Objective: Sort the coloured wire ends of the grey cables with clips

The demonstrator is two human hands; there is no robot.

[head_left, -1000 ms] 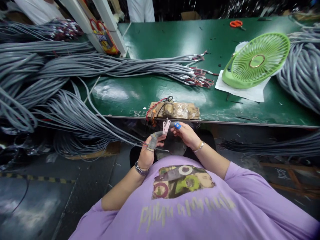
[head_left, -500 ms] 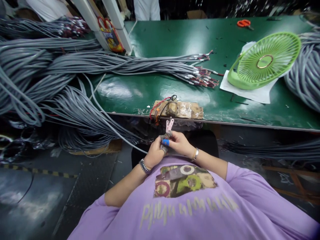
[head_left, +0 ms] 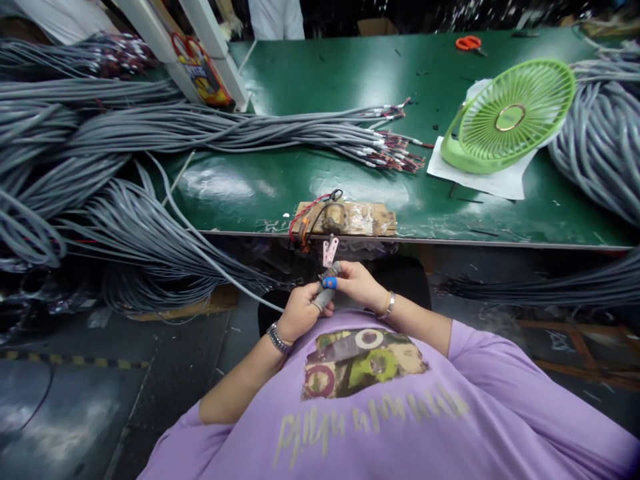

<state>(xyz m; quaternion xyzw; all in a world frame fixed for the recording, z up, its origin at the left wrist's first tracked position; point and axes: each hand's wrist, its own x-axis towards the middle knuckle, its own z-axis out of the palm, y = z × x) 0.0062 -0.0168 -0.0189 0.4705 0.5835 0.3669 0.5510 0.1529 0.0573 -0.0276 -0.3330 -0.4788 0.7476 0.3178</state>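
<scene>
My left hand (head_left: 303, 312) and my right hand (head_left: 359, 288) meet in front of my body, just below the table edge. A grey cable (head_left: 230, 279) runs from the bundle at left into my left hand, whose fingers are closed round it. Grey wrappings cover some fingertips, and a blue band circles my right thumb. The right fingers are pinched together; what lies between them is hidden. Just beyond the fingertips is a pale pink clip (head_left: 330, 252), close to a worn wooden block (head_left: 373, 219) with red and black leads on the table edge.
Grey cable bundles (head_left: 200, 130) cover the left of the green table (head_left: 320, 80), their stripped ends near the middle. A green fan (head_left: 510, 119) stands on white paper at right, beside coiled cable (head_left: 595, 137). Orange-handled scissors (head_left: 469, 43) lie behind. A white post (head_left: 213, 47) rises at left.
The view has shifted slightly, so the table things appear further left. My hands stay together; the left fingers have drawn a little down and back from the right fingertips.
</scene>
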